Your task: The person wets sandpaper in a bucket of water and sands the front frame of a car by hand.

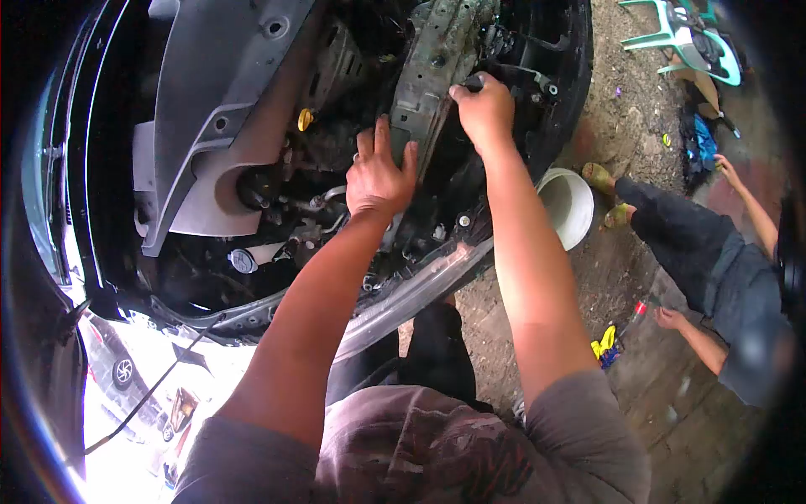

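Note:
Under a raised hood, a dusty metal crossmember [426, 71] runs across the front of a car's engine bay. My left hand [380, 175] lies on its near part with the fingers stretched out and slightly apart, a ring on one of them. Just to the right, my right hand [489, 113] is closed, thumb and fingers pinched at the crossmember's front side. Something dark shows at those fingertips, too small to identify. A yellow dipstick handle [305, 119] stands left of my left hand. Below it are hoses and a white-necked reservoir with a round cap [243, 261].
A dark plastic cover [214, 67] spans the engine bay's left. The bumper [420, 290] curves before my body. On the ground at right are a white bucket [571, 206], a green plastic chair [672, 38] and a yellow-and-blue item [604, 344]. Another person [714, 252] is nearby.

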### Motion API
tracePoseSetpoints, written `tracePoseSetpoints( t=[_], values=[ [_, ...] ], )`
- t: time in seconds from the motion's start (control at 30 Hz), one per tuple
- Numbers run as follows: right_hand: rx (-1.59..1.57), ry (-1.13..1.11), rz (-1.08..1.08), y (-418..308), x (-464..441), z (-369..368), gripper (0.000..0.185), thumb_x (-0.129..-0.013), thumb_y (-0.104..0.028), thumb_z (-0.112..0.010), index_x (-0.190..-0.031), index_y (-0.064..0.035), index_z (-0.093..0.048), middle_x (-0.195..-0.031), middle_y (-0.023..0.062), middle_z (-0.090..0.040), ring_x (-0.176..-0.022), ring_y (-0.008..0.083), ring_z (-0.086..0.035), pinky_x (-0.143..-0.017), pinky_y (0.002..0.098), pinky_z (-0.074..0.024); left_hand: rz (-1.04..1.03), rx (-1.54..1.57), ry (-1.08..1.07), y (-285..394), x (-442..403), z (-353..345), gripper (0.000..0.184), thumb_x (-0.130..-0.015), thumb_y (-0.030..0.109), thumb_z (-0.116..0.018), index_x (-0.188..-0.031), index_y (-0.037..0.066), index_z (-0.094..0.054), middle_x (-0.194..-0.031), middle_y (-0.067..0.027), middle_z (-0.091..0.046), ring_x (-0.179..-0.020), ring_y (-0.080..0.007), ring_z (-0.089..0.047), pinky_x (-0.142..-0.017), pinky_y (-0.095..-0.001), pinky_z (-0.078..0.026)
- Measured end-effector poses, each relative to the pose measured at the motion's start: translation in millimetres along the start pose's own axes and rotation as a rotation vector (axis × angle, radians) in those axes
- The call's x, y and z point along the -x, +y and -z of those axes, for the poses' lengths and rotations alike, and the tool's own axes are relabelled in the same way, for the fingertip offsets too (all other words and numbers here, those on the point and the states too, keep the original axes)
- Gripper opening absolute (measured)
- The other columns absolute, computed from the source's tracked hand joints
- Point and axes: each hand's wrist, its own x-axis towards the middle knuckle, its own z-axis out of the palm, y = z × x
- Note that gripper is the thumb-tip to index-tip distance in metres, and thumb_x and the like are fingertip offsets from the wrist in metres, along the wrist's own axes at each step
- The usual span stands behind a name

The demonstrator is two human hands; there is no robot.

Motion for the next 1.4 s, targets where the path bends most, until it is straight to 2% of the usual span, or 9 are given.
tracePoseSetpoints(
  t=[0.17, 0.3, 0.4, 0.53, 0.7, 0.9, 0.97, 1.37, 1.4],
  values=[
    [-0.025, -0.112, 0.000, 13.0, 26.0, -1.2, 0.030, -0.087, -0.025, -0.084, -0.099, 0.0004, -0.074, -0.090, 0.0199, -0.078, -0.090, 0.0389, -0.077, -0.082, 0.0441, -0.0568, -0.010, 0.003, 0.034, 0.8, -5.0, -0.1, 0.073, -0.103, 0.051, -0.058, -0.162, 0.012, -0.040, -0.145, -0.0251, -0.054, -0.119, -0.0497, -0.067, -0.097, -0.0573, -0.058],
    [-0.260, -0.082, -0.074, 5.5, -0.5, -0.1, 0.021, -0.092, -0.017, -0.082, -0.098, 0.0006, -0.072, -0.078, 0.0087, -0.074, -0.064, 0.0168, -0.070, -0.061, 0.0349, -0.0538, -0.004, 0.000, 0.031, -0.2, 0.1, -1.4, 0.073, -0.103, 0.051, -0.058, -0.162, 0.013, -0.039, -0.145, -0.0250, -0.054, -0.119, -0.0496, -0.067, -0.098, -0.0571, -0.058],
    [-0.391, -0.194, -0.291, -2.3, 26.2, 4.7, 0.020, -0.091, -0.013, -0.083, -0.099, 0.0008, -0.070, -0.079, 0.0050, -0.072, -0.062, 0.0142, -0.067, -0.053, 0.0313, -0.0524, 0.005, -0.010, 0.003, 1.5, -2.1, 1.5, 0.073, -0.103, 0.052, -0.058, -0.162, 0.013, -0.039, -0.146, -0.0250, -0.054, -0.119, -0.0495, -0.067, -0.098, -0.0568, -0.058],
    [-0.661, -0.108, -0.390, -9.8, 26.3, 4.5, 0.019, -0.090, -0.012, -0.084, -0.098, -0.0013, -0.069, -0.085, 0.0068, -0.074, -0.062, 0.0162, -0.067, -0.056, 0.0332, -0.0535, -0.005, -0.032, 0.027, -2.8, 1.2, -4.4, 0.074, -0.104, 0.053, -0.057, -0.163, 0.013, -0.039, -0.146, -0.0251, -0.054, -0.119, -0.0494, -0.067, -0.098, -0.0567, -0.058],
    [-0.430, 0.001, -0.379, -12.0, 45.9, -3.4, 0.025, -0.088, -0.018, -0.087, -0.098, 0.0011, -0.074, -0.093, 0.0099, -0.077, -0.087, 0.0200, -0.067, -0.084, 0.0380, -0.0527, -0.008, -0.030, 0.029, 1.7, -1.4, 0.4, 0.072, -0.104, 0.051, -0.058, -0.161, 0.012, -0.040, -0.146, -0.0254, -0.054, -0.120, -0.0491, -0.067, -0.097, -0.0568, -0.059],
    [-0.714, 0.016, -0.434, -8.1, 34.8, -14.9, 0.028, -0.088, -0.018, -0.087, -0.102, 0.0021, -0.074, -0.094, 0.0089, -0.077, -0.086, 0.0183, -0.066, -0.084, 0.0371, -0.0525, -0.001, -0.034, 0.027, 0.5, -0.6, -1.9, 0.072, -0.104, 0.051, -0.058, -0.160, 0.011, -0.040, -0.146, -0.0254, -0.054, -0.117, -0.0495, -0.069, -0.096, -0.0570, -0.059],
    [-0.448, 0.087, -0.425, -8.3, 54.8, -18.5, 0.027, -0.089, -0.019, -0.086, -0.101, 0.0024, -0.074, -0.094, 0.0090, -0.077, -0.085, 0.0176, -0.066, -0.084, 0.0363, -0.0524, -0.014, -0.031, 0.029, 2.8, -2.0, 1.1, 0.072, -0.104, 0.051, -0.058, -0.161, 0.010, -0.040, -0.146, -0.0258, -0.054, -0.118, -0.0496, -0.068, -0.096, -0.0568, -0.059],
    [-0.408, -0.032, -0.332, -2.5, 55.2, -7.4, 0.028, -0.086, -0.021, -0.088, -0.098, 0.0004, -0.075, -0.090, 0.0091, -0.076, -0.082, 0.0180, -0.066, -0.078, 0.0374, -0.0529, -0.008, -0.010, 0.031, 0.3, -2.1, -3.3, 0.073, -0.103, 0.053, -0.058, -0.161, 0.011, -0.042, -0.148, -0.0250, -0.052, -0.122, -0.0492, -0.066, -0.099, -0.0562, -0.057],
    [-0.437, -0.078, -0.346, -6.3, 68.0, 2.2, 0.029, -0.086, -0.022, -0.088, -0.097, 0.0015, -0.074, -0.091, 0.0150, -0.077, -0.084, 0.0273, -0.070, -0.080, 0.0410, -0.0539, -0.003, 0.002, 0.027, 0.2, -1.7, -1.9, 0.073, -0.103, 0.053, -0.059, -0.161, 0.011, -0.042, -0.148, -0.0248, -0.052, -0.122, -0.0493, -0.066, -0.099, -0.0562, -0.058]
  ],
)
